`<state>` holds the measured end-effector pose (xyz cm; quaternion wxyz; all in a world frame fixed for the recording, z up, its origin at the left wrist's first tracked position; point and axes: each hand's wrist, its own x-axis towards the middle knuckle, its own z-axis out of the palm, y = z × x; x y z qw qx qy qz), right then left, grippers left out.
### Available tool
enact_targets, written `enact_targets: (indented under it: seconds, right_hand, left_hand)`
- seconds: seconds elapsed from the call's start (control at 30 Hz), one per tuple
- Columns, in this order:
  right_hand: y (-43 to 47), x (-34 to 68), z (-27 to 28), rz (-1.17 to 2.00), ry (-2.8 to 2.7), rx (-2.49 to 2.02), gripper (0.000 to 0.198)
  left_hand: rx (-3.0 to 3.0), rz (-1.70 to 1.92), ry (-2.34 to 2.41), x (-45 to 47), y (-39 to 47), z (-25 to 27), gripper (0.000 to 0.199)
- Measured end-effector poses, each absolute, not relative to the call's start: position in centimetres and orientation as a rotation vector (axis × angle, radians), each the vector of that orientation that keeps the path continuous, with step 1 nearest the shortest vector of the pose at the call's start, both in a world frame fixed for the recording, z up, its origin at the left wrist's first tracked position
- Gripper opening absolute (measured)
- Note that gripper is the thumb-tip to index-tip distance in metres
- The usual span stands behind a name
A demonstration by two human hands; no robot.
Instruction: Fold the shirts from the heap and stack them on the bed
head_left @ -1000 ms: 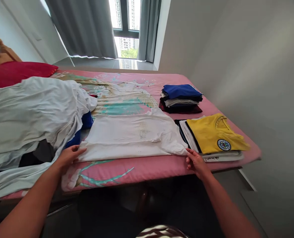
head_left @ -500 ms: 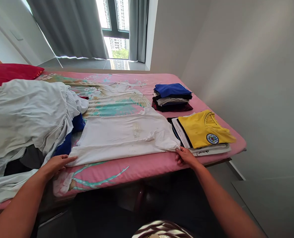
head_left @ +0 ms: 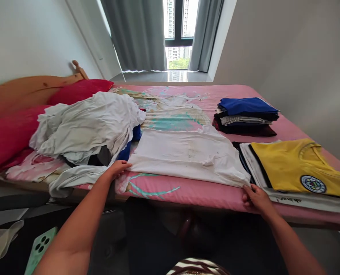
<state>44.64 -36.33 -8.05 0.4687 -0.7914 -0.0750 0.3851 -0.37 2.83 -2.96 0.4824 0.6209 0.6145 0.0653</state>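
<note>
A white T-shirt [head_left: 175, 149] lies on the bed, its near side folded inward along its length. My left hand [head_left: 118, 168] pinches the near left corner at the hem. At the near right corner, by the shoulder, my right hand [head_left: 255, 196] has its fingers closed on the cloth. Just beyond the right hand is a stack of folded clothes topped by a yellow shirt [head_left: 290, 164] with a round badge. Left of the T-shirt rises a loose heap of white clothes [head_left: 89, 126], with dark and blue cloth showing beneath.
A second folded stack with a blue top [head_left: 247, 105] sits farther back on the pink flowered bedsheet [head_left: 170, 193]. Red pillows [head_left: 78, 91] lean near the wooden headboard [head_left: 29, 89]. A light green phone [head_left: 41, 248] lies at lower left. Walls and a curtained window border the bed.
My view has swung left, so everything appears farther right, and the headboard and phone have come into sight. Both hands remain on the T-shirt's near corners; its fold looks the same.
</note>
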Motion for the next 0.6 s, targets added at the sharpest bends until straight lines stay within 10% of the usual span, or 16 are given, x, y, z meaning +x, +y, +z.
enact_targets:
  seconds: [0.6]
  right_hand:
    - [-41.1,45.1,-9.6,1.119,-0.18,-2.042,0.038]
  left_hand:
    - [1.599,0.187,1.447,-4.5,-2.6,-3.0,0.036]
